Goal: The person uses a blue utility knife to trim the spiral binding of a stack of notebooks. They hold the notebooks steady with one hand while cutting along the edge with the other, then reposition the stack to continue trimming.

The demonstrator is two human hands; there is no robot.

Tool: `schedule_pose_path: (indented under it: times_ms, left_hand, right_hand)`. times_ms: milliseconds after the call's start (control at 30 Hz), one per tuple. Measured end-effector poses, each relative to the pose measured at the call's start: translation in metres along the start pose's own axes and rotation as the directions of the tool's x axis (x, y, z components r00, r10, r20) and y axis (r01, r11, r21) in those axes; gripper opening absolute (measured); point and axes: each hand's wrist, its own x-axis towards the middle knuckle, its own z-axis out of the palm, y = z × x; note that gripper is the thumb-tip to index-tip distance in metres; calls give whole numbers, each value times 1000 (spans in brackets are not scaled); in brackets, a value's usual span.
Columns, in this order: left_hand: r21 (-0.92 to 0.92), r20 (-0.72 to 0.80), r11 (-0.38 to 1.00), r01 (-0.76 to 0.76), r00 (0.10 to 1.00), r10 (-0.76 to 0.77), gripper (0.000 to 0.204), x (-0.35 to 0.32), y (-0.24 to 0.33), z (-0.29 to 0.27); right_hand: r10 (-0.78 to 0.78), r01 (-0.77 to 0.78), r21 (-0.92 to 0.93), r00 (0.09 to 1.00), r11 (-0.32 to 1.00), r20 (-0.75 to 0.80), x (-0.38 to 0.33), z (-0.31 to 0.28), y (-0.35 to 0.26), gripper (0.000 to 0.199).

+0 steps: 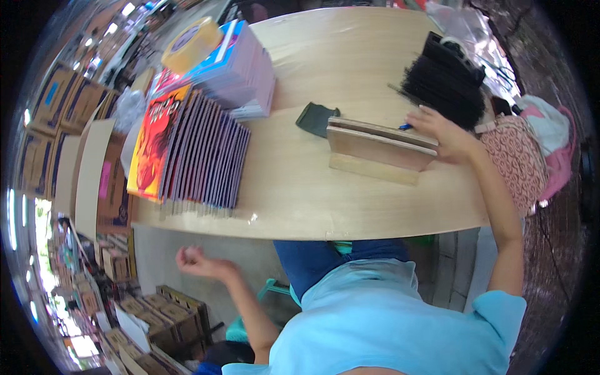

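Note:
My right hand (447, 136) rests at the right end of an upright wooden stand (381, 149), made of parallel boards on a pale base block. Its fingers reach behind the boards, stretched out, their tips by a small blue object (405, 127) whose kind I cannot make out. Off the table's near edge, on the left, hangs my left hand (201, 262); its fingers are loosely bent and apart, with nothing visible in them. A dark green cloth pouch (315, 119) lies against the stand's left end. Nearest to my left hand is a row of thin books (203, 150) with a red-and-yellow cover in front.
Behind the books rise stacked blue-and-white books (240, 75) topped by a roll of tape (192, 45). Black bristly bundles (445, 84) and a patterned bag (515, 159) occupy the table's right side. Cardboard boxes (103, 169) stand left of the table (294, 206).

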Motion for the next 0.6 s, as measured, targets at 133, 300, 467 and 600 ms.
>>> schedule_pose_path:
  times_ms: [133,300,467,600]
  left_hand:
    - [4,701,982,-188,701,131,59,-80,49,50]
    - [-16,883,972,-233,453,123,101,-127,70,144]
    - [37,880,973,-228,468,76,93,-134,91,138]
    - [248,478,938,-244,873,101,71,-103,54,62]
  right_hand:
    - [-5,6,21,999,1000,-40,-2,12,-4,63]
    - [-96,25,-308,972,951,-216,-28,41,7,60]
    - [196,-153,131,573,980,-796,-37,46,70,43]
    - [414,530,689,553,494,-723,-43,8,-11,52]
